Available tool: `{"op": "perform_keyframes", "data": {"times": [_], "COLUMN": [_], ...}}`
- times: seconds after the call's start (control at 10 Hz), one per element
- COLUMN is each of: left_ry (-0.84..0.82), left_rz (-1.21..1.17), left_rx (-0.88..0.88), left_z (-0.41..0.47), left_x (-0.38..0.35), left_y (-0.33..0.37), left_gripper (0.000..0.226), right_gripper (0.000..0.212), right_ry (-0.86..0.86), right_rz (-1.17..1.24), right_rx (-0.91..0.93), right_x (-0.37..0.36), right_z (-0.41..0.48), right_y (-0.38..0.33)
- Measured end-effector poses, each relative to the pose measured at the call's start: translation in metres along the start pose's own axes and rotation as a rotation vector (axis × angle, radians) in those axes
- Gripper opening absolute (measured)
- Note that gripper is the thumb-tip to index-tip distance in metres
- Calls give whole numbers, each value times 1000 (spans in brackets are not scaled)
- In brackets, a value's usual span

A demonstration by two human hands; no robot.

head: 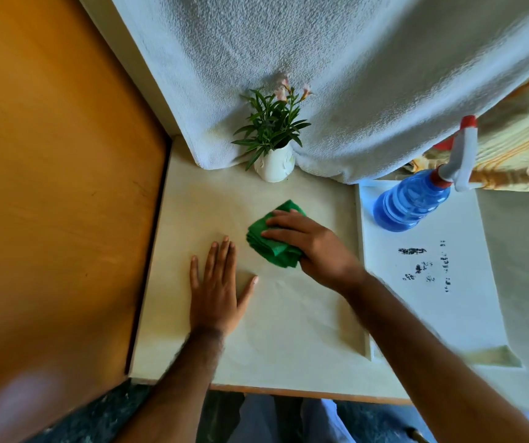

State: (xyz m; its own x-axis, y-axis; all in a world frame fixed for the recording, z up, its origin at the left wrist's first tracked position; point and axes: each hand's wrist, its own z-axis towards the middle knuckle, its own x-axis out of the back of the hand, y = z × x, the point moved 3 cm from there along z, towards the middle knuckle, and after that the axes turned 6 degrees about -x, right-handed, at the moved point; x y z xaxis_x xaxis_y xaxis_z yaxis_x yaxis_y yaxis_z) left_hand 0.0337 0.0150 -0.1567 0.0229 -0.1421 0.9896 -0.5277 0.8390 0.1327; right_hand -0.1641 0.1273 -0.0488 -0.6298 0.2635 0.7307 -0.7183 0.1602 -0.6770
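Note:
A folded green cloth lies on the pale cream table top, near its middle. My right hand lies on top of the cloth with fingers stretched over it and the thumb tucked at its near edge. My left hand rests flat on the table, fingers spread, just left of the cloth and apart from it.
A small white vase with a green plant stands at the back. A blue spray bottle with a white and red trigger stands on a white sheet at right. A white towel hangs behind. An orange wooden panel borders the left.

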Motion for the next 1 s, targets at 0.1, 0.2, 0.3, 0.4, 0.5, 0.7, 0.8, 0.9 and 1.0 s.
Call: {"op": "perform_keyframes", "data": {"times": [0.1,0.2,0.3,0.4,0.5,0.7,0.8,0.9,1.0], "left_ry": [-15,-17,-2,8,16,19,-23,-106,-204], "left_rz": [-2,-8,-11,-21,-14,-7,4,-8,-66], "left_rx": [1,9,12,4,1,-3,-1,6,5], "left_z": [1,0,-2,-1,-2,-2,-1,-5,2], "left_x": [3,5,6,7,7,3,2,10,24], "left_y": [0,1,2,4,6,3,3,6,13], "left_gripper": [86,86,86,85,85,84,85,94,107], "right_gripper": [53,56,48,61,74,78,89,98,100], "right_ry": [157,281,369,401,356,34,-41,-54,6], "right_rz": [-171,-302,-385,-425,-428,-441,-434,-447,-524], "right_rx": [-103,-208,-288,-408,-509,-549,-584,-574,-525], "right_x": [19,36,44,47,41,19,16,20,37], "right_z": [-43,-87,-135,-175,-199,-222,-223,-222,-193], "right_y": [19,38,51,66,78,94,98,87,71]}}
